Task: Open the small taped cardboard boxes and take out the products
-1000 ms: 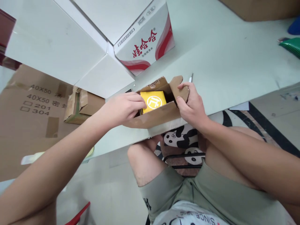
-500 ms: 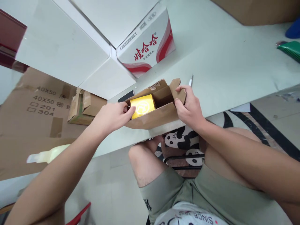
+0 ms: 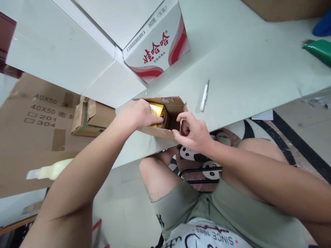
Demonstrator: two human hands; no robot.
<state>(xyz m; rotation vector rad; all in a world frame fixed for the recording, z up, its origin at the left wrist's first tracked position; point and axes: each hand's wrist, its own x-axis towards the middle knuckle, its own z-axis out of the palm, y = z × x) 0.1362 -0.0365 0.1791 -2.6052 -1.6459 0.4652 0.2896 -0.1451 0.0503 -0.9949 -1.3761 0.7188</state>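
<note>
An open brown cardboard box (image 3: 144, 130) sits at the table's near edge, in front of me. Inside its left part lies a yellow box (image 3: 165, 113) with dark print, partly covered by my left hand (image 3: 142, 113). The left thumb presses on the yellow box, while the other fingers curl over it and are mostly hidden. At the cardboard box's right end, my right hand (image 3: 192, 132) pinches the raised end flap between thumb and curled fingers. Beyond the right hand, a white craft knife (image 3: 204, 96) rests on the table.
A white and red carton (image 3: 157, 48) stands behind, beside large white boxes (image 3: 62, 44). Brown cartons (image 3: 95, 119) and a pale yellow bottle (image 3: 53, 169) are at left. A green object (image 3: 317, 51) lies far right on the table (image 3: 232, 69).
My left hand has shifted right, from the cardboard box's left end over the yellow box. The right hand and the flap have moved left and down, uncovering the craft knife.
</note>
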